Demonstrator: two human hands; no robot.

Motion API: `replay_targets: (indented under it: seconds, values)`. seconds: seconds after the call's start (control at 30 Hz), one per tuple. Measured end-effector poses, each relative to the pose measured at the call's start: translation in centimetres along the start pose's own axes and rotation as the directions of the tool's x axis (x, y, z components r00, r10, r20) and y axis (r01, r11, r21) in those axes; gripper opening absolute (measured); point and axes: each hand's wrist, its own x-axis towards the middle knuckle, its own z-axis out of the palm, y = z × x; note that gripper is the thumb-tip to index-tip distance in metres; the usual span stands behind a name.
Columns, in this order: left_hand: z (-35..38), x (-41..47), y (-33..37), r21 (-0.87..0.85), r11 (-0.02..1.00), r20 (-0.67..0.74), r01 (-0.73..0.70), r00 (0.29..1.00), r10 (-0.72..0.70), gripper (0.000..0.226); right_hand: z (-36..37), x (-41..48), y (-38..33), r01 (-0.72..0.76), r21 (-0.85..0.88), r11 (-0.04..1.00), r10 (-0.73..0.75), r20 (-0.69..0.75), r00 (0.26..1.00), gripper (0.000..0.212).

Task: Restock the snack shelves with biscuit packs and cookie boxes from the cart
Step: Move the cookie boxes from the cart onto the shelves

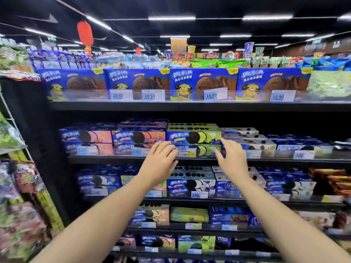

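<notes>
Both grips empty, spread: left hand [158,161], right hand [230,158] | green cookie boxes [195,137] partly hidden | lower shelves blurred

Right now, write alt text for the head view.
Two bare hands, left hand and right hand, reach open toward stacked green-and-blue cardboard cookie boxes on a dark store shelf; neither holds anything.
</notes>
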Motion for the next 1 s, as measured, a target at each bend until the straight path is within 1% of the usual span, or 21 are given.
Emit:
replay_targets:
  seconds: [0.07, 0.2, 0.3, 0.37, 0.43, 0.53, 0.63, 0.67, 0.73, 0.8, 0.83, 0.87, 0.93, 1.0]
  values:
    - [0.2, -3.1, 1.3, -0.029, 1.000, 0.045, -0.004, 0.999, 0.005, 0.026, 1.0, -2.3, -0.4, -0.002, 0.052, 0.999, 0.002, 0.009, 1.000, 0.035]
    - [0.9, -10.2, 3.6, -0.053, 0.997, 0.208, 0.058, 0.977, -0.046, 0.023, 5.0, -8.9, -1.4, 0.005, 0.162, 0.987, -0.032, 0.166, 0.986, 0.022]
    - [1.9, -16.1, 4.6, -0.072, 0.989, 0.305, 0.129, 0.947, -0.102, 0.024, 8.8, -15.2, -2.5, 0.003, 0.213, 0.977, -0.066, 0.291, 0.954, 0.017]
    - [2.7, -20.4, 5.1, -0.087, 0.975, 0.389, 0.203, 0.908, -0.155, 0.026, 11.4, -19.6, -3.3, -0.010, 0.232, 0.973, -0.082, 0.386, 0.919, 0.015]
    - [3.8, -25.1, 5.6, -0.073, 0.963, 0.503, 0.258, 0.844, -0.188, 0.032, 14.3, -24.1, -4.1, -0.047, 0.235, 0.971, -0.077, 0.492, 0.867, 0.016]
    - [5.5, -33.0, 6.2, -0.080, 0.936, 0.606, 0.344, 0.762, -0.229, 0.035, 19.3, -31.1, -5.3, -0.141, 0.209, 0.968, -0.038, 0.675, 0.737, 0.022]
    - [6.6, -41.0, 6.6, -0.056, 0.908, 0.723, 0.416, 0.644, -0.251, 0.033, 24.2, -38.5, -6.4, -0.227, 0.191, 0.955, -0.016, 0.797, 0.604, 0.020]
    - [6.9, -43.7, 6.8, -0.041, 0.894, 0.759, 0.446, 0.596, -0.263, 0.032, 25.6, -41.0, -6.7, -0.262, 0.170, 0.950, 0.001, 0.837, 0.547, 0.019]
    - [7.5, -49.2, 7.2, -0.005, 0.850, 0.814, 0.526, 0.496, -0.302, 0.031, 28.7, -46.3, -7.1, -0.355, 0.098, 0.930, 0.056, 0.915, 0.399, 0.019]
    - [8.1, -54.4, 8.1, 0.055, 0.792, 0.864, 0.608, 0.369, -0.343, 0.033, 31.3, -51.5, -7.2, -0.459, 0.031, 0.888, 0.102, 0.959, 0.263, 0.010]
    - [8.5, -56.9, 8.6, 0.099, 0.764, 0.888, 0.637, 0.290, -0.357, 0.037, 32.5, -54.0, -7.2, -0.491, 0.007, 0.871, 0.113, 0.970, 0.214, 0.006]
    - [9.0, -59.1, 9.2, 0.146, 0.736, 0.908, 0.661, 0.206, -0.365, 0.041, 33.5, -56.3, -7.2, -0.487, -0.032, 0.873, 0.129, 0.977, 0.168, 0.007]
    - [10.3, -63.2, 10.3, 0.217, 0.686, 0.936, 0.694, 0.050, -0.347, 0.048, 35.9, -60.6, -7.2, -0.499, -0.107, 0.860, 0.162, 0.985, 0.068, 0.024]
    - [11.7, -66.6, 11.4, 0.248, 0.663, 0.957, 0.706, -0.072, -0.282, 0.056, 37.9, -63.9, -7.4, -0.547, -0.185, 0.816, 0.201, 0.979, -0.031, 0.040]
